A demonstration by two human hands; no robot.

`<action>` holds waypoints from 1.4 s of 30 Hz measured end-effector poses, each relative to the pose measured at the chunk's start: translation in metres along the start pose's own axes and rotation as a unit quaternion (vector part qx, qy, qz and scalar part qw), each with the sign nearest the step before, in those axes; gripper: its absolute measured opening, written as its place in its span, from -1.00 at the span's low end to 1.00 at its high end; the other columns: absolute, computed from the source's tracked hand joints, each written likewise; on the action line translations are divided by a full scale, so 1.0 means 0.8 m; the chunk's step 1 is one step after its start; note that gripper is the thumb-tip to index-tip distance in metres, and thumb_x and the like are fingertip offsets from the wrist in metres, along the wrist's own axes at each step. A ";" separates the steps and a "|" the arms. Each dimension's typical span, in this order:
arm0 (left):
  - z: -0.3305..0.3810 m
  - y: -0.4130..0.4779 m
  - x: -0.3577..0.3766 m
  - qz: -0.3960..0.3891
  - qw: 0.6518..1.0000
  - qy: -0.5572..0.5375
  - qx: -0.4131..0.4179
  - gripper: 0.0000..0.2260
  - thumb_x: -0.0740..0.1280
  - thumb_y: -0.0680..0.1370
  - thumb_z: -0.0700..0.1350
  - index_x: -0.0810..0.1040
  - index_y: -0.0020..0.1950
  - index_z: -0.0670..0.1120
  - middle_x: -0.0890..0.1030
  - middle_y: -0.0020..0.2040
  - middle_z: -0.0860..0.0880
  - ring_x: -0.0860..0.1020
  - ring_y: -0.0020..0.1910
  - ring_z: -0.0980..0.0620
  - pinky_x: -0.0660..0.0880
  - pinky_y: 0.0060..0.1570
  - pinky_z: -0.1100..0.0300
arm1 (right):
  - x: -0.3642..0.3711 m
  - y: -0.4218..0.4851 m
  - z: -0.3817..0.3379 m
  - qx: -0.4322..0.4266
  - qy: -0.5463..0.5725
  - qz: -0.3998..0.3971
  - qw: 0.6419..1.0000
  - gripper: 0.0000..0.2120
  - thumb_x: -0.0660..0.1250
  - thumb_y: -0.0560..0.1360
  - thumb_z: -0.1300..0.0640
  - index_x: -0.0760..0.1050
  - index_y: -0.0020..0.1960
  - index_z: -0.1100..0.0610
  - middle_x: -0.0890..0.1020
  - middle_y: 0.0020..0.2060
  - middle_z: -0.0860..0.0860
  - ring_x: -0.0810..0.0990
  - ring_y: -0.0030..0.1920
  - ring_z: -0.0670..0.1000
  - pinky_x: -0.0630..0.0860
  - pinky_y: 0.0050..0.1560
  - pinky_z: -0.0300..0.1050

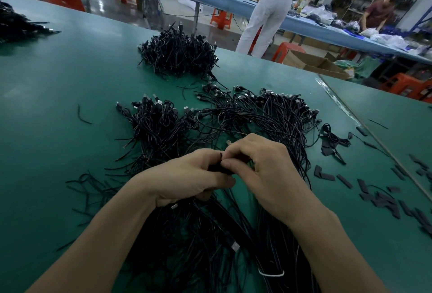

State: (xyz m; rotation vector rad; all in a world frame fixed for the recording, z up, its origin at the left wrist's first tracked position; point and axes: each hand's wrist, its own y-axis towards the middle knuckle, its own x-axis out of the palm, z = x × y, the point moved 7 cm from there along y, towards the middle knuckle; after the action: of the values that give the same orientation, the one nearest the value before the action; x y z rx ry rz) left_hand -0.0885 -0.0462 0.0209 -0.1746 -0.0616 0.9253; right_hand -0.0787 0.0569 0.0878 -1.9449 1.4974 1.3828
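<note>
Even overhead light is washing the green worktable (pixel 58 87), leaving faint shadows beside the black cables (pixel 154 126); beyond the table glare is glinting off the polished floor (pixel 102 0), while wide-angle distortion is bending the table's edges.

Both bare forearms reach forward from the lower edge and converge in the middle. The left hand (pixel 191 175) has its back upward, its fingers curled and pinching a black cable (pixel 216 168). The right hand (pixel 264 171) meets it fingertip to fingertip, its curled fingers pinching the same cable.
</note>
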 end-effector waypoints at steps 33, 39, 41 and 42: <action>0.008 0.003 -0.005 0.039 0.946 -0.319 0.052 -0.74 0.36 0.41 -0.32 0.60 0.08 -0.33 0.61 -0.05 -0.23 0.61 -0.20 -0.01 0.64 -0.17 0.18 | -0.020 -0.009 -0.009 -0.048 -0.089 0.086 0.991 -0.90 0.28 0.60 0.11 0.52 -0.06 0.11 0.49 -0.13 -0.09 0.47 -0.09 -0.03 0.43 -0.09 -0.18; 0.027 -0.005 -0.025 0.182 0.969 -0.071 0.149 -0.72 0.48 0.43 -0.29 0.65 0.10 -0.06 0.71 0.00 -0.07 0.65 -0.04 0.07 0.59 -0.02 0.25 | -0.014 -0.012 0.007 0.051 0.065 0.152 0.985 -0.86 0.32 0.60 0.13 0.46 -0.10 -0.05 0.51 -0.23 -0.19 0.50 -0.19 -0.19 0.38 -0.20 -0.42; 0.039 -0.013 -0.032 0.259 0.945 0.044 0.194 -0.72 0.51 0.45 -0.26 0.65 0.02 0.10 0.70 -0.04 0.06 0.63 -0.01 0.17 0.55 0.02 0.25 | -0.006 -0.012 0.013 0.084 0.144 0.152 0.974 -0.86 0.31 0.61 0.13 0.49 -0.11 -0.05 0.53 -0.32 -0.20 0.48 -0.30 -0.22 0.37 -0.31 -0.43; 0.044 -0.018 -0.036 0.301 0.924 0.096 0.217 -0.70 0.53 0.44 -0.23 0.64 -0.01 0.17 0.65 -0.05 0.11 0.58 -0.01 0.24 0.52 0.01 0.29 | -0.001 -0.011 0.015 0.100 0.190 0.146 0.966 -0.86 0.30 0.61 0.12 0.50 -0.12 -0.04 0.54 -0.35 -0.23 0.45 -0.36 -0.21 0.36 -0.34 -0.41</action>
State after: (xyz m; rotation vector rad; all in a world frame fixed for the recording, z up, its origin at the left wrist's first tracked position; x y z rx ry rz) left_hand -0.0989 -0.0737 0.0584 0.1415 0.3985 1.5043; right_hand -0.0768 0.0695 0.0802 -1.9961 2.0816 0.9412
